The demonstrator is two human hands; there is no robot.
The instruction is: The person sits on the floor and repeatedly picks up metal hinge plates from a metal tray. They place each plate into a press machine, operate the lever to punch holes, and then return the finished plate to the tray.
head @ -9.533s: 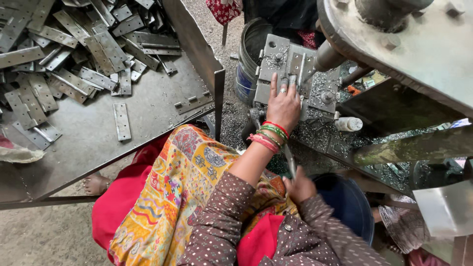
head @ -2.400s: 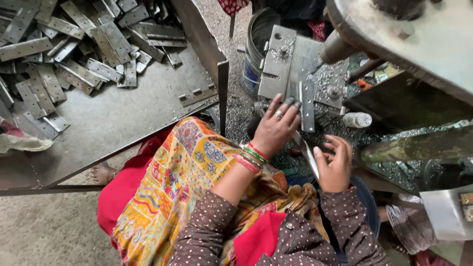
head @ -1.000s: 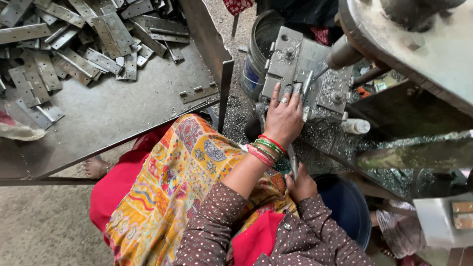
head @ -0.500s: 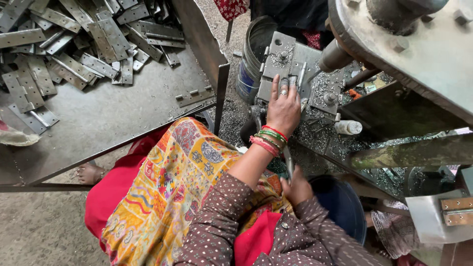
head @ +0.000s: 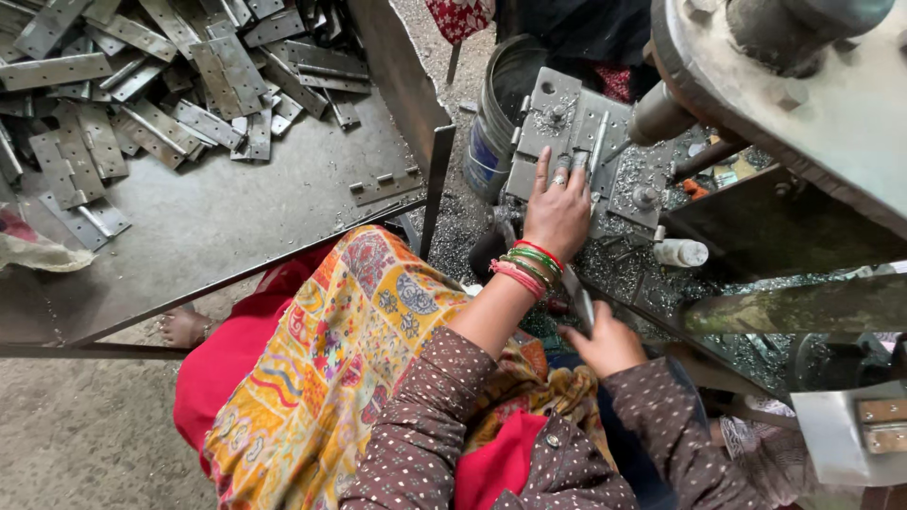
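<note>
My left hand (head: 557, 210), with several bangles at the wrist, reaches forward and lies flat on the grey die block (head: 553, 118) of a press. Its fingertips hold down a narrow metal hinge strip (head: 597, 142) that lies on the block. My right hand (head: 605, 342) stays low by my lap and grips another flat metal hinge piece (head: 581, 304), which points up towards my left wrist. A patterned yellow cloth (head: 340, 368) covers my knees.
A steel tray table (head: 236, 217) at the left holds a heap of several hinge plates (head: 161, 85). A dark bucket (head: 501, 123) stands behind the die. The heavy press frame (head: 812, 113) overhangs at the right. Metal chips (head: 614, 264) litter the press bed beside a small white bottle (head: 680, 252).
My left hand has carried a hinge strip up to the die block and settled flat on it. My right hand has dropped towards my lap with its metal piece.
</note>
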